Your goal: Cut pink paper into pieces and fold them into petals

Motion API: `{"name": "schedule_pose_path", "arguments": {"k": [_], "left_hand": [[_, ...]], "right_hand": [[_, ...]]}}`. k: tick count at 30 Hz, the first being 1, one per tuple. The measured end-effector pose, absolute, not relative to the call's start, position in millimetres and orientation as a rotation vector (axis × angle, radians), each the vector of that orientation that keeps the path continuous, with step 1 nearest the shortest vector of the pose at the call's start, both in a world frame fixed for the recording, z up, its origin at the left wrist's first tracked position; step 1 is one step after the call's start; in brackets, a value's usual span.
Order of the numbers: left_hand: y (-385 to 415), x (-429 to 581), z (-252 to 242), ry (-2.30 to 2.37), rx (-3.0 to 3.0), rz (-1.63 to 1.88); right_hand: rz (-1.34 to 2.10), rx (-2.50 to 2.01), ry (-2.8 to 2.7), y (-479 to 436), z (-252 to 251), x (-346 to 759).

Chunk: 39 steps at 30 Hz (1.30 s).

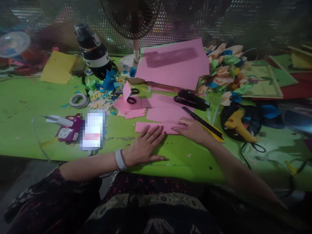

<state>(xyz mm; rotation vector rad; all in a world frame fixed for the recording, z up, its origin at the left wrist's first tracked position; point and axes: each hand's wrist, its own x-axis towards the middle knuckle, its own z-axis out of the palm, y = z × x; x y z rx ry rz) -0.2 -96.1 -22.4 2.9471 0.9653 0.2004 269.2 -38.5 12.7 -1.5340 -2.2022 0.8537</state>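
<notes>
A narrow folded strip of pink paper (168,128) lies flat on the green table, its long side running left to right in front of me. Across its left part my left hand (147,143) is laid flat, fingers outstretched and thumb apart. At the strip's right end, my right hand (192,129) has its fingers curled and pressed on the paper. Beyond the strip are more pink sheets (159,112) and a stack of small pink pieces (131,112) with black-handled scissors (132,100). A yellow and black cutter knife (211,130) lies beside my right wrist.
Behind stand a fan (136,52), a black bottle (95,55) and large pink sheets (175,70). Paper scraps (101,99), tape (79,100) and a lit phone (92,130) are leftward. A stapler (192,99), paper flowers (223,70) and a yellow glue gun (240,125) are rightward.
</notes>
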Motion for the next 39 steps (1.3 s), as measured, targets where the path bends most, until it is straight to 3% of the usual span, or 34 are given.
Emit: {"name": "schedule_pose_path", "arguments": {"k": [39], "left_hand": [[-104.3,3.3,-20.2,1.036,2.836,0.244]], "right_hand": [[0.834,-1.573,-2.105,-42.6,8.7,269.3]]}}
